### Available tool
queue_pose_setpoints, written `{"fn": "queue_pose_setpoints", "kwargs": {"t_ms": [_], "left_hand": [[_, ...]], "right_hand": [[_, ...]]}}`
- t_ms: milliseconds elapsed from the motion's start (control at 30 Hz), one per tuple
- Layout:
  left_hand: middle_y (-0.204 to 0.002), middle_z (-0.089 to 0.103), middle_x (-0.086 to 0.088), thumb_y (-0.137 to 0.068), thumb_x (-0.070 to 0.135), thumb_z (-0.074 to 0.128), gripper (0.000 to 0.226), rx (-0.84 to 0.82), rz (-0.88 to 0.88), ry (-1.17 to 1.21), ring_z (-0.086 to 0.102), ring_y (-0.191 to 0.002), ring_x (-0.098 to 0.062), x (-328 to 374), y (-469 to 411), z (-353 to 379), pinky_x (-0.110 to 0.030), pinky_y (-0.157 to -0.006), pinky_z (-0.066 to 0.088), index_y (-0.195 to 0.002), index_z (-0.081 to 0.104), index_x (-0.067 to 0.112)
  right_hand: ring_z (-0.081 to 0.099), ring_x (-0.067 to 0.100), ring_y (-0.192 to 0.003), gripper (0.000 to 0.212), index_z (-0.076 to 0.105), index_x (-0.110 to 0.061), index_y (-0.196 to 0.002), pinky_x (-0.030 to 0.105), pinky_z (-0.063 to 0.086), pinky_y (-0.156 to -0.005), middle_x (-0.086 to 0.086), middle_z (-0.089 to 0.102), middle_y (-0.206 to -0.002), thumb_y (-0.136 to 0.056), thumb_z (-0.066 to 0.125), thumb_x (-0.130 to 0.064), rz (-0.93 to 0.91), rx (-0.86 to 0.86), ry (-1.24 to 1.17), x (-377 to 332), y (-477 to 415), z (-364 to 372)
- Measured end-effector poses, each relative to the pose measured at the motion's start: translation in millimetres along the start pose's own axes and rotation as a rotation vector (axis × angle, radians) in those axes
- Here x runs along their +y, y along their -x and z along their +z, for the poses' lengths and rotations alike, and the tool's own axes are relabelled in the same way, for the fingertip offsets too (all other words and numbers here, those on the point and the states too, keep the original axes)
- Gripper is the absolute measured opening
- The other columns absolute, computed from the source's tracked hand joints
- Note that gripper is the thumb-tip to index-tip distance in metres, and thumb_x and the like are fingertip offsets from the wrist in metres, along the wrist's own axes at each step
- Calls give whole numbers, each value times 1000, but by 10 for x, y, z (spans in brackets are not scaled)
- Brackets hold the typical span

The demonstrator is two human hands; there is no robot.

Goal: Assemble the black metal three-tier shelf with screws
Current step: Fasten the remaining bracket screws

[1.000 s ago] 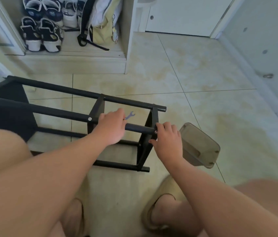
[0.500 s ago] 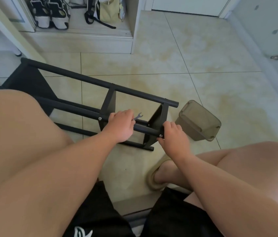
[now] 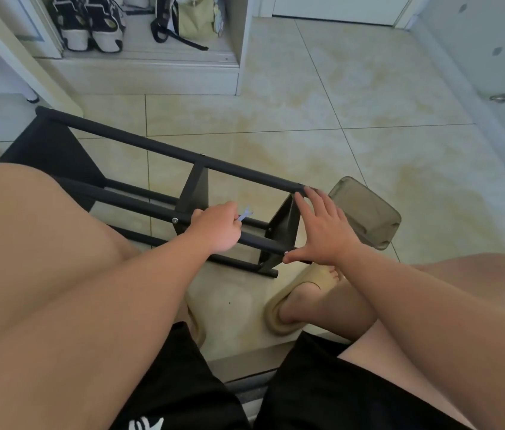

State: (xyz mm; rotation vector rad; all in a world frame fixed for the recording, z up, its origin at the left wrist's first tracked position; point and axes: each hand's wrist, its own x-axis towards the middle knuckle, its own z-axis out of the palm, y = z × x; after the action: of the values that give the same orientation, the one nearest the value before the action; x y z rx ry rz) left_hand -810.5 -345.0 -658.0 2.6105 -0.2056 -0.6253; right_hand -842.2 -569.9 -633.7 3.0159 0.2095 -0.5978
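1. Head view: the black shelf frame point(image 3: 164, 148) lies on its side on the tiled floor point(image 3: 322, 119), its long rails running from the far left towards the person's knees.
2. The left hand point(image 3: 217, 226) sits on the near rail point(image 3: 260, 243), just past a silver screw head point(image 3: 175, 220). Its fingers point(image 3: 232, 212) are curled tight over the rail, and a small flat wrench point(image 3: 245, 214) is pinched in them, its open end poking out on the far side.
3. The right hand point(image 3: 322, 231) is spread flat against the end of the frame. Its fingers point(image 3: 313, 203) are straight and fanned wide, and they grip nothing. The fingertips touch the end of the far rail, and the thumb lies by the end of the near rail, next to another screw head point(image 3: 286, 252).
4. The end panel point(image 3: 282, 231) stands between the two rails, just left of that open palm.
5. A translucent brown container point(image 3: 366, 209) lies tipped on the floor just beyond the right hand.
6. A tan slipper point(image 3: 279, 318) is on the person's right foot, below the end of the frame.
7. At the back, sneakers point(image 3: 89, 23) and a pale green bag point(image 3: 195, 20) sit in an open cabinet.
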Motion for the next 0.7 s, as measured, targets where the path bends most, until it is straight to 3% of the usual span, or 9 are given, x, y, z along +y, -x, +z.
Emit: {"fn": "queue_pose_setpoints", "kwargs": {"t_ms": [67,167,233,300,367,533,700], "left_hand": [[-76,53,3,-101,19,37,17,-17,-32,-13,48,-74,-20,25,-37,-1,-39,-90,34,-85,41,22],[-84,60,-1,-98,17,39,9,-77,-59,-43,52,-78,-20,80,-108,-36,-40,-89,34,-97,48,19],[-83,58,-2,-94,13,42,10,-142,-59,-45,50,-76,-19,109,-167,-73,-37,-79,35,-98,50,17],[-74,49,-2,-91,9,44,8,-220,-57,-48,42,-65,-17,127,-238,-103,-32,-62,32,-87,48,14],[-71,44,-4,-90,8,45,10,-289,-58,-45,39,-62,-19,139,-314,-105,-30,-56,29,-81,49,11],[-73,53,-5,-96,15,54,17,-365,10,-2,47,-63,-17,216,-498,-74,-25,-56,33,-89,69,9],[-75,67,8,-92,21,67,15,-385,79,162,59,-73,-12,244,-641,-54,-23,-62,39,-80,72,29]], "right_hand": [[-22,30,-154,146,-15,-14,-161,49,-3,-127,6,-24,-167,-64,64,-89,-51,-45,39,63,-97,2],[-29,31,-151,152,-18,-8,-159,48,-12,-125,11,-30,-165,-60,55,-97,-138,-78,99,144,-233,-1],[-32,30,-150,154,-21,-5,-158,46,-15,-125,12,-33,-163,-59,48,-101,-183,-95,117,186,-290,7],[-34,29,-149,156,-24,-4,-156,46,-14,-125,13,-36,-162,-57,42,-105,-208,-108,101,220,-319,39],[-35,29,-148,154,-25,-4,-155,46,-14,-125,13,-38,-160,-55,32,-106,-227,-104,89,244,-338,72],[-36,30,-148,150,-26,-4,-155,45,-15,-124,13,-39,-160,-59,30,-104,-243,-96,78,316,-402,97],[-37,28,-148,150,-25,-5,-156,44,-16,-124,12,-40,-159,-57,28,-106,-244,-74,45,335,-425,160]]}}
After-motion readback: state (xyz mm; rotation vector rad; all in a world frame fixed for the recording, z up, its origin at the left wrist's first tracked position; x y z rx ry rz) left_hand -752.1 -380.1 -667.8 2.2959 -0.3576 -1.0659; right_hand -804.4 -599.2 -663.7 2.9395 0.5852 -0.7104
